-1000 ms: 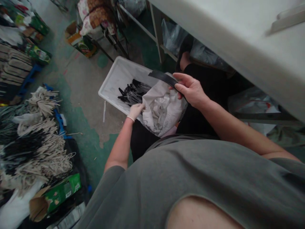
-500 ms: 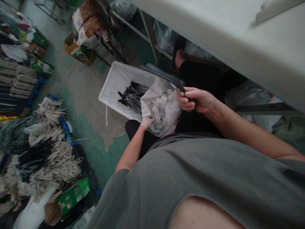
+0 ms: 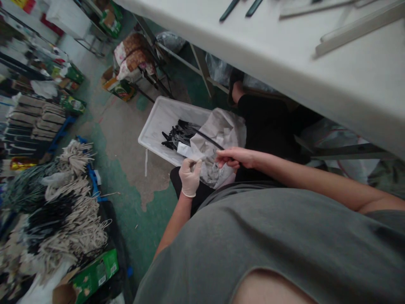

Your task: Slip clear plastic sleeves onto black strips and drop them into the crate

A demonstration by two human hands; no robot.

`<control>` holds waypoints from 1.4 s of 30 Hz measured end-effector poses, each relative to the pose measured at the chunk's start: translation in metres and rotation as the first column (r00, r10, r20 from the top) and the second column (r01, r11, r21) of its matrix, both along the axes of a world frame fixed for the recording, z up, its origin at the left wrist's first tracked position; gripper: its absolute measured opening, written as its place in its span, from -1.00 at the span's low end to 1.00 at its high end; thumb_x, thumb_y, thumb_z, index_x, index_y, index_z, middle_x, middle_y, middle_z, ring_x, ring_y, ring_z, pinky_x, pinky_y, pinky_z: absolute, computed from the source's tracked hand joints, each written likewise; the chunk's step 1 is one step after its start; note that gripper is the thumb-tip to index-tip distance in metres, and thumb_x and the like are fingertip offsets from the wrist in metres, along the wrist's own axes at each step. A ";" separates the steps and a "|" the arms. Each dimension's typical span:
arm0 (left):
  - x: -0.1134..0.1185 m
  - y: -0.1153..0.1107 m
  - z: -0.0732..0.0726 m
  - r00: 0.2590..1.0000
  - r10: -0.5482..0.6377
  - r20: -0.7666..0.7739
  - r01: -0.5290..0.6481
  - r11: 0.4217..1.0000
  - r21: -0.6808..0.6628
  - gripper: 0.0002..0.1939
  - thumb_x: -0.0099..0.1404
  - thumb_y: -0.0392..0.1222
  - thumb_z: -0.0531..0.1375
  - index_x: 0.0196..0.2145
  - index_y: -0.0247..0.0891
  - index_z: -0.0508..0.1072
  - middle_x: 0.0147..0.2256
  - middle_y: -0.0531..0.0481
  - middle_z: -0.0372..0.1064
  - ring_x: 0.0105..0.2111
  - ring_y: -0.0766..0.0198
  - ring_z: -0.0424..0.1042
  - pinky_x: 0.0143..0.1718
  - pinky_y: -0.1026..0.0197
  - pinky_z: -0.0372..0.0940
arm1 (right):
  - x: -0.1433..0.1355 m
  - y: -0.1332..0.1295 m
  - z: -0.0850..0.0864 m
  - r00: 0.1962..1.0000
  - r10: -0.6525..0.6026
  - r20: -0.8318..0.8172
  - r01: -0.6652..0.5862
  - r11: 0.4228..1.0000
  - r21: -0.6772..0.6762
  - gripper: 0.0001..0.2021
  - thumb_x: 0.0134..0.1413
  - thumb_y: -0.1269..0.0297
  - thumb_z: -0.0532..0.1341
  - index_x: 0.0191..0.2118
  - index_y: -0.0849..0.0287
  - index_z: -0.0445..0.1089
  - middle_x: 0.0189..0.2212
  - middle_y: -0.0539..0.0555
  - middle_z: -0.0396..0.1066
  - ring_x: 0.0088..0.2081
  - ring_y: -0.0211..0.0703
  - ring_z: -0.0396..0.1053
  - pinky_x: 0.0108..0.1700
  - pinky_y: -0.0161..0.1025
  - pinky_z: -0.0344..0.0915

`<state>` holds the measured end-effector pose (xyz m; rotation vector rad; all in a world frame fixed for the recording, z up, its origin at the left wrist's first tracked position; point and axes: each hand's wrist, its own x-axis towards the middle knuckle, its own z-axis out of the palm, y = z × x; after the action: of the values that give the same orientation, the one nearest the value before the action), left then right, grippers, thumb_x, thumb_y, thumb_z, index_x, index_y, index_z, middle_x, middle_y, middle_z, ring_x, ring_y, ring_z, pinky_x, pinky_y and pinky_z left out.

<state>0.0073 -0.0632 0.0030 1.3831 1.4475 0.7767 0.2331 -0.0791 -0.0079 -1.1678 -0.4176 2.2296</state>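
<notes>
My right hand [image 3: 233,157], bare, is closed around the end of a thin black strip [image 3: 209,139]. The strip slants up and left across a crumpled pale plastic bag [image 3: 232,120]. Lower left of it, my left hand [image 3: 190,176] wears a whitish glove, its fingertips pinched together; what they hold, if anything, I cannot make out. A small white piece [image 3: 184,148] shows just above the gloved fingers. Under both hands stands a white plastic bin [image 3: 151,122], with a heap of black strips [image 3: 179,134] inside and the bag at its near end.
A white-topped table [image 3: 253,55] with dark and pale strips runs along the upper right. At left lie bundles of beige cords [image 3: 76,219] and a green carton [image 3: 95,272]. A cushioned chair [image 3: 136,55] stands beyond the bin.
My right hand has come down and left with the black strip. My left hand has lifted off the bag, fingers pinched. The view has shifted, showing more of the tabletop.
</notes>
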 end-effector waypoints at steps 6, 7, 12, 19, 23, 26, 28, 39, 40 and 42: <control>0.005 -0.012 0.016 0.961 -0.277 0.000 0.276 0.958 0.071 -0.73 -0.01 -0.02 0.45 -0.37 -0.12 0.54 -0.20 -0.13 0.52 0.02 0.01 0.43 0.12 0.08 0.27 | -0.025 -0.004 0.009 0.997 -0.074 -0.030 0.075 0.997 0.036 -0.60 0.10 0.02 0.30 -0.53 0.19 0.24 -0.69 -0.11 0.19 -0.74 -0.49 -0.20 -0.74 -0.45 -0.22; 0.005 -0.014 0.016 0.943 -0.332 0.037 0.328 0.941 0.086 -0.71 -0.04 -0.01 0.46 -0.36 -0.13 0.57 -0.18 -0.14 0.52 0.04 0.00 0.42 0.13 0.08 0.26 | -0.025 -0.001 0.009 0.993 -0.112 0.021 0.110 0.991 0.074 -0.62 0.04 0.09 0.34 -0.55 0.17 0.21 -0.72 -0.14 0.12 -0.73 -0.48 -0.18 -0.73 -0.45 -0.21; 0.012 -0.021 0.006 0.910 -0.205 0.360 0.197 0.979 0.060 -0.51 0.14 0.30 0.27 -0.16 -0.11 0.55 0.04 -0.12 0.45 0.08 0.04 0.40 0.10 0.09 0.29 | -0.022 0.015 0.015 0.885 -0.304 0.354 0.160 0.910 0.383 -0.83 -0.12 0.26 0.35 -0.44 0.20 0.37 -0.66 -0.11 0.27 -0.68 -0.42 0.04 -0.63 -0.39 -0.02; 0.037 -0.008 -0.007 0.889 0.001 0.458 0.222 0.874 -0.433 -0.47 0.11 0.17 0.35 -0.08 -0.23 0.50 -0.31 -0.07 0.54 -0.35 0.22 0.53 -0.23 0.19 0.40 | -0.021 0.034 0.021 0.750 -0.403 0.524 -0.033 0.769 0.638 -0.81 -0.13 0.19 0.32 -0.47 0.23 0.44 -0.60 -0.06 0.37 -0.52 -0.29 0.26 -0.44 -0.32 0.14; 0.039 -0.017 -0.009 0.894 0.022 0.448 0.209 0.863 -0.461 -0.58 0.11 0.06 0.37 -0.17 -0.27 0.53 -0.49 0.05 0.47 -0.53 0.34 0.45 -0.37 0.27 0.37 | -0.015 0.050 0.009 0.706 -0.449 0.548 -0.007 0.769 0.639 -0.81 -0.12 0.20 0.31 -0.47 0.24 0.43 -0.58 -0.04 0.38 -0.51 -0.30 0.23 -0.43 -0.32 0.12; 0.034 -0.024 -0.009 0.892 0.038 0.450 0.220 0.834 -0.507 -0.61 0.13 0.01 0.36 -0.15 -0.26 0.51 -0.47 0.05 0.48 -0.53 0.37 0.45 -0.40 0.30 0.34 | -0.009 0.059 -0.003 0.678 -0.458 0.576 0.023 0.795 0.606 -0.79 -0.09 0.17 0.30 -0.47 0.24 0.41 -0.62 -0.06 0.32 -0.57 -0.35 0.13 -0.48 -0.32 0.04; 0.030 -0.025 -0.008 0.886 0.022 0.463 0.266 0.795 -0.546 -0.61 0.11 -0.02 0.38 -0.15 -0.27 0.51 -0.46 0.04 0.49 -0.50 0.35 0.48 -0.34 0.28 0.37 | -0.008 0.062 -0.009 0.664 -0.450 0.598 0.021 0.810 0.586 -0.78 -0.09 0.16 0.29 -0.47 0.24 0.40 -0.63 -0.07 0.29 -0.58 -0.36 0.09 -0.50 -0.32 0.00; 0.028 -0.020 -0.023 0.891 -0.137 0.432 0.438 0.507 -0.742 -0.64 0.06 -0.03 0.43 -0.31 -0.39 0.57 -0.40 -0.20 0.57 -0.47 0.22 0.55 -0.37 0.26 0.42 | -0.014 0.066 -0.019 0.660 -0.405 0.633 -0.048 0.818 0.573 -0.82 -0.10 0.23 0.32 -0.50 0.25 0.41 -0.60 -0.05 0.35 -0.52 -0.33 0.18 -0.47 -0.35 0.05; 0.026 -0.016 -0.025 0.897 -0.111 0.427 0.419 0.518 -0.745 -0.65 0.08 -0.03 0.43 -0.30 -0.39 0.57 -0.38 -0.20 0.57 -0.47 0.22 0.55 -0.36 0.25 0.42 | -0.012 0.066 -0.020 0.664 -0.402 0.631 -0.040 0.823 0.567 -0.81 -0.06 0.21 0.31 -0.49 0.25 0.42 -0.59 -0.04 0.36 -0.54 -0.34 0.16 -0.48 -0.35 0.04; 0.016 -0.001 -0.026 0.913 -0.014 0.408 0.341 0.577 -0.743 -0.68 0.11 -0.05 0.41 -0.31 -0.36 0.56 -0.36 -0.18 0.57 -0.46 0.23 0.56 -0.35 0.23 0.44 | -0.008 0.065 -0.021 0.690 -0.380 0.616 -0.025 0.838 0.545 -0.75 0.06 0.14 0.25 -0.40 0.26 0.45 -0.57 -0.01 0.41 -0.58 -0.35 0.13 -0.52 -0.36 0.02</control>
<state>0.0238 -0.0638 -0.0228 0.6003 1.0968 0.1386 0.2254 -0.0144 -0.0286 -1.6264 -1.0805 1.2612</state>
